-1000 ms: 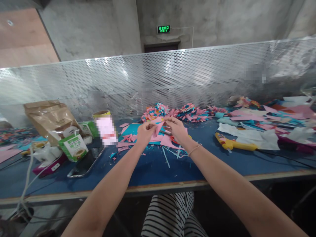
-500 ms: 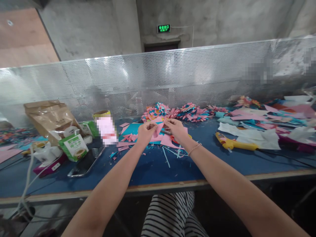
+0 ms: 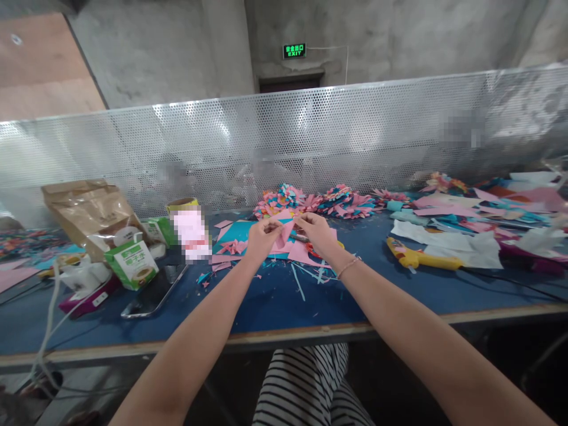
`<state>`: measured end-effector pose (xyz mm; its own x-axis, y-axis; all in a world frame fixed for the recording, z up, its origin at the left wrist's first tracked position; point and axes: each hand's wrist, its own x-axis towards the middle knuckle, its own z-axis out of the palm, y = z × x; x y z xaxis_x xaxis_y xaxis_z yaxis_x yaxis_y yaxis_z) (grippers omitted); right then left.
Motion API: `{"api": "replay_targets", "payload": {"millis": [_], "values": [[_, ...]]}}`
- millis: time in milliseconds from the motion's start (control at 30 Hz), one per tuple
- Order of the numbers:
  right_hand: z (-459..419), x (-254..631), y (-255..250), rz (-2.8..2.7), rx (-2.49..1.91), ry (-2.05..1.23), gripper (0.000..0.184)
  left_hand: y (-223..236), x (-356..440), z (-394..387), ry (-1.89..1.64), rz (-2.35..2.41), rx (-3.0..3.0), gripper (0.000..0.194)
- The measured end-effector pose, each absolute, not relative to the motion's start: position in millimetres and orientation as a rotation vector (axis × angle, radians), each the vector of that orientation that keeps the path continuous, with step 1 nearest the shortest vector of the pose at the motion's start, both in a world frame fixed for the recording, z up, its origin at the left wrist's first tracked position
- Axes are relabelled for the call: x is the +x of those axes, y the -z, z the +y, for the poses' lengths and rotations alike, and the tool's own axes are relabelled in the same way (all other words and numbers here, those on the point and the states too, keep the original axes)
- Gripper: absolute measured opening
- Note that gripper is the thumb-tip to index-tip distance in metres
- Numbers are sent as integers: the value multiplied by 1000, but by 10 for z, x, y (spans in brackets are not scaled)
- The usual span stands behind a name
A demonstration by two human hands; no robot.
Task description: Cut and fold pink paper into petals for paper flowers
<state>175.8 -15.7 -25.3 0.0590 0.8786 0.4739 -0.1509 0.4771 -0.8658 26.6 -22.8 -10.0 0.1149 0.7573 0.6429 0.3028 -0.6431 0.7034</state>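
Note:
Between my two hands is a piece of pink paper (image 3: 284,233), folded so that it comes to a point low down. My left hand (image 3: 262,236) pinches its left side. At its right upper edge the fingers of my right hand (image 3: 314,232) are closed on it too. Under my hands lie blue paper sheets (image 3: 239,231) and pink paper pieces (image 3: 304,254). Partly hidden by my right hand are scissors (image 3: 313,251) with orange-red handles. A pink cut-paper flower (image 3: 233,247) rests left of my left hand. Thin paper strips (image 3: 298,283) are scattered nearer to me.
Finished pink and blue paper flowers (image 3: 341,201) are heaped against the perforated metal screen (image 3: 310,130). A yellow glue gun (image 3: 421,259) with a black cord lies right. On the left stand a brown paper bag (image 3: 93,207), a green-white box (image 3: 133,264), a phone (image 3: 153,293) and a purple tissue pack (image 3: 91,299).
Both hands stay nearly in place on the pink paper. The fingers of my right hand have shifted slightly at its upper edge.

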Motion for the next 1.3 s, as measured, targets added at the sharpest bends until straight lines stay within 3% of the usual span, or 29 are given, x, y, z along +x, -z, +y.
{"api": "replay_targets", "payload": {"millis": [367,700,1033,1300], "values": [[-113,1726,283,-1265,-736,-1053,29,88,261,-253,-1528,1090,2051,8],[-120,1765,289,-1392,-743,-927,23,56,294,-311,-1493,1034,1994,8],[-47,1727,357,-1514,-747,-930,34,84,272,-261,-1517,1011,1980,10],[-163,1735,251,-1612,-928,-739,36,110,281,-233,-1521,1065,1964,12]]}}
